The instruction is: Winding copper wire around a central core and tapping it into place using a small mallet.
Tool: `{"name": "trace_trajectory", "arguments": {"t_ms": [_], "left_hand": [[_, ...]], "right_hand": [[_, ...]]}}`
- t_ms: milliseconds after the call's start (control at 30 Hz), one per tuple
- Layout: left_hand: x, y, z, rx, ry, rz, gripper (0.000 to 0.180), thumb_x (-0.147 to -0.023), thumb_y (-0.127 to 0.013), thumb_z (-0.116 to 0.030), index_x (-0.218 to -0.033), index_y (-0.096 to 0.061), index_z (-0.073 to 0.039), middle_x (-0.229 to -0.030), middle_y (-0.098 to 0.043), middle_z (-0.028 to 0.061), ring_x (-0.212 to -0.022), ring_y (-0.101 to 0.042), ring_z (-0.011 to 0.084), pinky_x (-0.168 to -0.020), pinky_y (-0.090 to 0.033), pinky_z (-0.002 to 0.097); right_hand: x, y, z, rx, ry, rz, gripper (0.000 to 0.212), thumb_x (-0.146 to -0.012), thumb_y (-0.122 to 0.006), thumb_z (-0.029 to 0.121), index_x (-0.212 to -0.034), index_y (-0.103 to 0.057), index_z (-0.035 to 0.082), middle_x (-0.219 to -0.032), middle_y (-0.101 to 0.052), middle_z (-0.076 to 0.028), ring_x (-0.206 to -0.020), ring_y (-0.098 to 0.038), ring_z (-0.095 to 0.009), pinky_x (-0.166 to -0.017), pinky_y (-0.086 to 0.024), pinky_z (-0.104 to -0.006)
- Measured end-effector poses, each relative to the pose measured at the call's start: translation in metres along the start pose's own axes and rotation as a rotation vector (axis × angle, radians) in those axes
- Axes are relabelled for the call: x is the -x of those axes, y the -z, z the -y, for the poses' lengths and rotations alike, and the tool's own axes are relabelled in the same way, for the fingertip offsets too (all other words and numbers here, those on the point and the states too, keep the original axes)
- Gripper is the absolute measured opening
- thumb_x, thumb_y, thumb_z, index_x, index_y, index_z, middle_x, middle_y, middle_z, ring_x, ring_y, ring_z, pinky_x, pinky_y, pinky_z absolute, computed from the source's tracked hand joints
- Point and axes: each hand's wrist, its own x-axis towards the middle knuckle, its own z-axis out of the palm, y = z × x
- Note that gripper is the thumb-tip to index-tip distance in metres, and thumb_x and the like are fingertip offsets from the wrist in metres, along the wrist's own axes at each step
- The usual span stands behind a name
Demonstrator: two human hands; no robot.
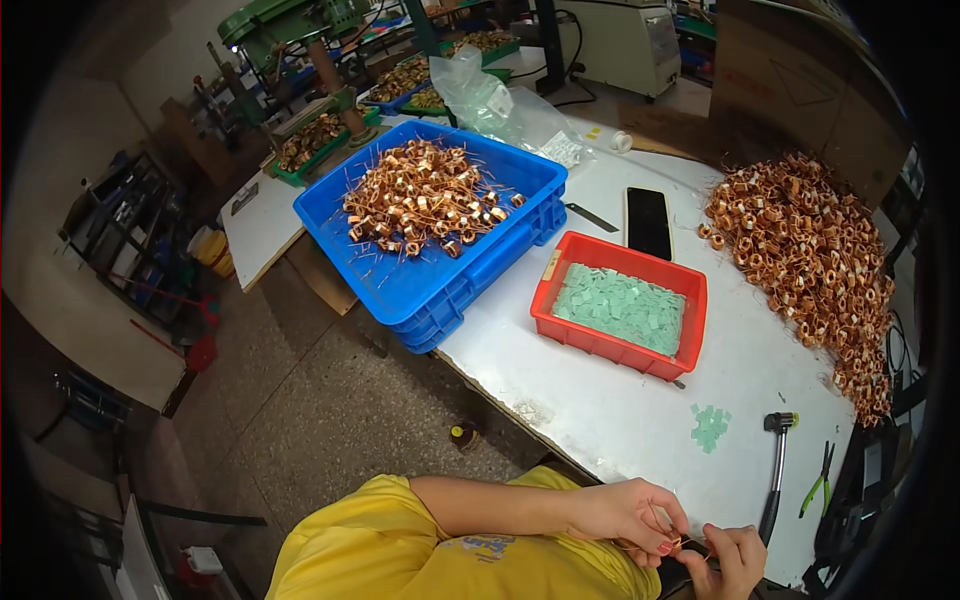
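Near the table's front edge, my left hand (pixel 630 515) pinches a small copper wire coil (pixel 674 543) with loose wire ends. My right hand (pixel 735 562) is closed at the coil's other side, its thumb and fingertips gripping at the wire. My fingers cover much of the coil. Beyond my hands lies a small pile of pale green square pieces (pixel 710 427). A red bin (pixel 618 345) farther back holds many more of these pieces. At the right rises a big heap of copper coils (pixel 810 270). A blue crate (pixel 480 262) at the left holds more coils.
A hammer (pixel 775 470) and green-handled pliers (pixel 822 482) lie right of my hands. Behind the red bin are a phone (pixel 648 222), a thin dark strip (pixel 591 217) and a clear plastic bag (pixel 500 105). A cardboard box (pixel 800 95) stands behind the heap. A green drill press (pixel 290 35) stands back left.
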Motion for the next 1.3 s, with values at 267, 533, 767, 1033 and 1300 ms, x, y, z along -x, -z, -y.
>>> {"name": "trace_trajectory", "arguments": {"t_ms": [267, 533, 767, 1033, 1300], "left_hand": [[0.003, -0.009, 0.002, 0.022, -0.031, -0.025, 0.027, -0.078, -0.065, 0.004, -0.102, -0.053, 0.006, -0.088, -0.063, 0.014, -0.066, -0.062, 0.0171, -0.057, -0.051, 0.0215], [-0.009, -0.004, 0.012, -0.055, 0.005, 0.046, 0.026, -0.078, -0.065, 0.003, -0.101, -0.053, 0.006, -0.089, -0.063, 0.0146, -0.068, -0.062, 0.0177, -0.059, -0.052, 0.0227], [-0.003, -0.006, -0.009, -0.02, 0.074, 0.149, 0.028, -0.082, -0.061, 0.005, -0.109, -0.054, 0.002, -0.099, -0.063, 0.0116, -0.076, -0.061, 0.0136, -0.069, -0.051, 0.0206], [-0.003, -0.011, 0.001, -0.147, -0.018, -0.043, 0.023, -0.081, -0.063, 0.002, -0.102, -0.055, 0.003, -0.093, -0.063, 0.0118, -0.076, -0.061, 0.014, -0.069, -0.051, 0.0217], [-0.001, -0.014, -0.014, -0.245, -0.064, -0.183, 0.028, -0.081, -0.061, 0.006, -0.109, -0.056, 0.003, -0.101, -0.064, 0.0157, -0.082, -0.064, 0.0177, -0.076, -0.053, 0.0251]], "right_hand": [[0.008, -0.005, 0.002, -0.128, -0.15, -0.032, 0.015, -0.076, -0.065, 0.001, -0.091, -0.065, -0.002, -0.077, -0.059, -0.011, -0.062, -0.054, -0.021, -0.059, -0.046, -0.0296], [0.008, -0.011, -0.01, -0.821, -0.285, -0.146, 0.019, -0.085, -0.056, 0.012, -0.075, -0.063, -0.002, -0.066, -0.053, -0.008, -0.055, -0.048, -0.016, -0.052, -0.039, -0.0247], [-0.005, -0.02, -0.003, -1.06, -0.509, -0.327, 0.042, -0.089, -0.049, 0.026, -0.061, -0.062, -0.002, -0.051, -0.042, -0.004, -0.049, -0.04, -0.01, -0.047, -0.029, -0.019], [0.006, 0.015, 0.001, -0.619, -0.524, -0.027, 0.027, -0.084, -0.051, 0.012, -0.065, -0.064, -0.001, -0.053, -0.047, -0.004, -0.051, -0.042, -0.013, -0.048, -0.033, -0.0224], [0.011, 0.008, 0.005, -0.132, 0.031, -0.178, 0.025, -0.085, -0.052, 0.016, -0.065, -0.061, 0.005, -0.054, -0.048, -0.001, -0.048, -0.038, -0.013, -0.044, -0.031, -0.0248]]}}
